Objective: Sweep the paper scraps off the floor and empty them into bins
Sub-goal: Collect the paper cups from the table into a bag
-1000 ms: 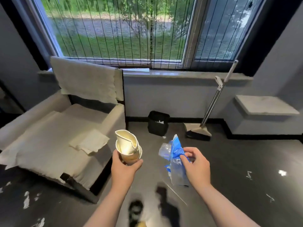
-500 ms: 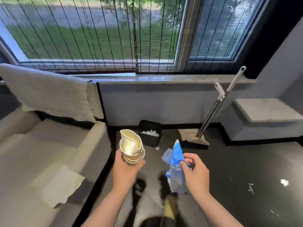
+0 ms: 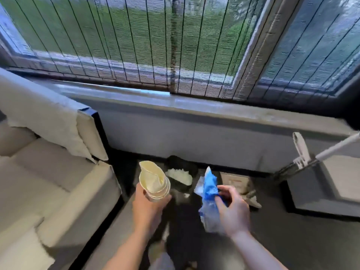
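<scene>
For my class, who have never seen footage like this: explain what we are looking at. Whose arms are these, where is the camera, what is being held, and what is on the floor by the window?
There is no machine here. A person wears a wide-angle camera on the head, looking forward and down, so the two bare arms rising from the bottom edge are their own.

The left hand grips a stack of crumpled paper cups. The right hand pinches a crinkled blue and clear plastic wrapper.

Beyond the hands, on the dark floor under the window, stands a small black bin with white scraps already in it. To its right a dustpan rests on the floor, with a long white-handled broom leaning near it. A pale sofa fills the left side.

The picture is blurred, so finer detail cannot be read.
</scene>
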`<action>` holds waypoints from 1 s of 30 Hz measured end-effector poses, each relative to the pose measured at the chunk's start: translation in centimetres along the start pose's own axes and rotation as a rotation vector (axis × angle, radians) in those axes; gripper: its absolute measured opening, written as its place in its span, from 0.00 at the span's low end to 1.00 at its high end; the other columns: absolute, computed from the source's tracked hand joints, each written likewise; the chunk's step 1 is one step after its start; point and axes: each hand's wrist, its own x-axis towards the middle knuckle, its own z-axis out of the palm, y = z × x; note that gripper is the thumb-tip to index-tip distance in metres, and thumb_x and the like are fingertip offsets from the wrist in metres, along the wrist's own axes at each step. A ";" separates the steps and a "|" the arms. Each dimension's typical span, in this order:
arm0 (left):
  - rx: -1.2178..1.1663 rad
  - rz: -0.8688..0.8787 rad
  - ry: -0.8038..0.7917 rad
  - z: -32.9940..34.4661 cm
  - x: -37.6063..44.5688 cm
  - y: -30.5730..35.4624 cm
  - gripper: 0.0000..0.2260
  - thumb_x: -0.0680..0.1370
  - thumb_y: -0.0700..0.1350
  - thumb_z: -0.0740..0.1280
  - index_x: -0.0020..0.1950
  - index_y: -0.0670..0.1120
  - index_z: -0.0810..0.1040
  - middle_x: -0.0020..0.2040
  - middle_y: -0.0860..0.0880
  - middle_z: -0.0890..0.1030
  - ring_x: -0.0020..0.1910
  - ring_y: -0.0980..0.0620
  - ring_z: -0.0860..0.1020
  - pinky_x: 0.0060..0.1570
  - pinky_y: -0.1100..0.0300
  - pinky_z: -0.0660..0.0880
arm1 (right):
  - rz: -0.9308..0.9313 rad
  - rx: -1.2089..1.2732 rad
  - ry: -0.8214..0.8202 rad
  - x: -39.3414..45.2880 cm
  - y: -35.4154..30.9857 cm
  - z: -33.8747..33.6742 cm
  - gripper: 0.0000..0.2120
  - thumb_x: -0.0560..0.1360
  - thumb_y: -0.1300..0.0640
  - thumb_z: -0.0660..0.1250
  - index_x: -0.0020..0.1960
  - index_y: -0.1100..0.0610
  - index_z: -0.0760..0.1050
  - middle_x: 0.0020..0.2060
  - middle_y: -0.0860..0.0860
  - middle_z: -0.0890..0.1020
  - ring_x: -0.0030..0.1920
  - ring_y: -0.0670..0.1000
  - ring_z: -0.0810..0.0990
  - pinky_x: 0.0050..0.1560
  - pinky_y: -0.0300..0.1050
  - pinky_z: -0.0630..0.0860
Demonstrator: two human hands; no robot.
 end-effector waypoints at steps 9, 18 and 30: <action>0.091 -0.059 0.005 6.7 13.3 -3.9 0.33 0.59 0.50 0.80 0.61 0.53 0.72 0.55 0.48 0.82 0.55 0.43 0.81 0.56 0.42 0.78 | 0.046 -0.050 -0.037 11.9 0.3 4.0 0.16 0.72 0.62 0.71 0.45 0.40 0.75 0.42 0.38 0.83 0.45 0.42 0.81 0.46 0.43 0.77; 0.123 -0.144 0.059 13.4 21.9 -6.7 0.30 0.62 0.37 0.82 0.59 0.48 0.72 0.50 0.54 0.81 0.49 0.51 0.81 0.47 0.59 0.73 | 0.093 -0.042 -0.089 20.4 3.0 9.0 0.12 0.73 0.62 0.70 0.51 0.46 0.78 0.45 0.38 0.82 0.46 0.41 0.81 0.50 0.41 0.77; 0.286 -0.389 0.005 13.9 26.7 -10.7 0.38 0.68 0.33 0.78 0.74 0.46 0.66 0.62 0.50 0.75 0.66 0.46 0.73 0.63 0.53 0.72 | 0.093 -0.144 -0.172 26.1 6.7 13.9 0.11 0.75 0.60 0.70 0.53 0.46 0.76 0.46 0.39 0.81 0.49 0.40 0.79 0.48 0.37 0.77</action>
